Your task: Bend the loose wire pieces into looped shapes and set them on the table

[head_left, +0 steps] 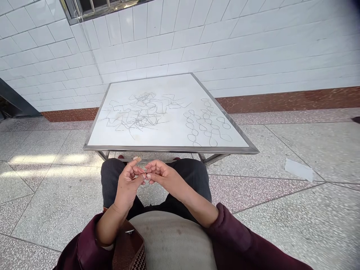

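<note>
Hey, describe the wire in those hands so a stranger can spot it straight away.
Find the white-topped table with the metal rim, then look just short of its near edge, above the person's lap. There the left hand and right hand pinch a thin wire, a loop showing below. Unlike the wires lying on the table, it is held in the air.

I counted two hands, a left hand [127, 184] and a right hand [165, 177], sharing at least one thin wire [146, 185]. There was one table [171, 137]. The bent wires [141, 120] numbered well over ten, too tangled for me to tally; the looped wires [224, 123] came to several, overlapping too much to number. I saw one white strip [298, 170] and one barred window [112, 11].
</note>
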{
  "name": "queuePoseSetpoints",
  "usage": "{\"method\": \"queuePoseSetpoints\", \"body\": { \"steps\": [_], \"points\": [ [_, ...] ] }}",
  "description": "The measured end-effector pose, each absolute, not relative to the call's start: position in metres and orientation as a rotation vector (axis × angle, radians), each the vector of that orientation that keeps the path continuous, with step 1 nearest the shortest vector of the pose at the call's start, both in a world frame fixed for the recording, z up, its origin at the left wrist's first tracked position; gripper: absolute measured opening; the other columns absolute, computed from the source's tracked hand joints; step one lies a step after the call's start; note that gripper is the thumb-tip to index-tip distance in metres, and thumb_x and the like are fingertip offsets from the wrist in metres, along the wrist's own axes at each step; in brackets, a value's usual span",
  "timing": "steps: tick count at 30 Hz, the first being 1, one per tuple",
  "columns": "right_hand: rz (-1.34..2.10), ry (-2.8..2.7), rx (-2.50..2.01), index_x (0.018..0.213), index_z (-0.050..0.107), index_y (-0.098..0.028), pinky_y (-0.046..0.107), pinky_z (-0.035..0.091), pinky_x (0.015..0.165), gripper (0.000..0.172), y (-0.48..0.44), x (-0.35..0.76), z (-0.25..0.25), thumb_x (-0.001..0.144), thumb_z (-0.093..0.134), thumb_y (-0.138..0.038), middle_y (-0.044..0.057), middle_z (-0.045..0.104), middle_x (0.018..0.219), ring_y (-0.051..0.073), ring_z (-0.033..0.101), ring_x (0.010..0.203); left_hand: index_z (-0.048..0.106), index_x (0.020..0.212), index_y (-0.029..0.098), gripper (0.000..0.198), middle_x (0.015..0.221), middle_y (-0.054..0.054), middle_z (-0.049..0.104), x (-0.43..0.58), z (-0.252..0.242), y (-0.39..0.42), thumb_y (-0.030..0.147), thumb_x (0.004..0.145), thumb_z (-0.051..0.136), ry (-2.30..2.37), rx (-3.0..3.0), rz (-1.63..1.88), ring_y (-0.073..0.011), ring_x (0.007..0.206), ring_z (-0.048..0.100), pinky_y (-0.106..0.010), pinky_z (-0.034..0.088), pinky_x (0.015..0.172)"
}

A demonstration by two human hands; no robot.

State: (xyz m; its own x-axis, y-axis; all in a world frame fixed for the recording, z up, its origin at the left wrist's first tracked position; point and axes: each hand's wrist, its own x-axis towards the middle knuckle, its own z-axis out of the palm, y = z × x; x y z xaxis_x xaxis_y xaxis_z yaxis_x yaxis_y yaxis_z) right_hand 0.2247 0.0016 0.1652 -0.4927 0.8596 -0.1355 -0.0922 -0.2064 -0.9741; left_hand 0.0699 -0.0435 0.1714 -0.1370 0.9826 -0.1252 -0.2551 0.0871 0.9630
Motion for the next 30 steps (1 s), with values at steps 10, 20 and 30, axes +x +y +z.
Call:
{"method": "queuePoseSetpoints", "body": {
  "steps": [10, 20, 30],
  "points": [
    [1.756, -1.426, -0.905, 0.096, 0.06, -0.021, 0.032, 0.051, 0.07, 0.022, 0.001, 0.226, 0.164, 0.084, 0.069, -0.037, 0.001, 0.068, 0.086, 0.015, 0.065, 0.075, 0.066, 0.12, 0.023, 0.049, 0.084, 0.001, 0.063, 0.072, 0.174, -0.045, 0.024, 0.073, 0.079, 1.163, 0.839, 1.351, -0.0119, 0.075, 0.059, -0.024, 0.052, 0.064],
    [1.757, -1.45, -0.935, 0.1, 0.06, -0.021, 0.031, 0.05, 0.072, 0.026, -0.003, 0.227, 0.164, 0.083, 0.07, -0.04, 0.002, 0.064, 0.093, 0.014, 0.062, 0.08, 0.065, 0.12, 0.022, 0.045, 0.085, 0.0, 0.064, 0.071, 0.172, -0.046, 0.026, 0.077, 0.077, 1.178, 0.857, 1.419, -0.0101, 0.07, 0.059, -0.021, 0.052, 0.059],
    [1.805, -1.311, -0.891, 0.09, 0.057, -0.021, 0.029, 0.046, 0.067, 0.031, -0.001, 0.22, 0.155, 0.075, 0.077, -0.039, -0.003, 0.061, 0.076, 0.012, 0.056, 0.066, 0.066, 0.119, 0.023, 0.04, 0.086, 0.0, 0.065, 0.07, 0.171, -0.047, 0.029, 0.08, 0.075, 1.181, 0.921, 1.408, -0.0095, 0.068, 0.06, -0.021, 0.053, 0.059]
  ]
}}
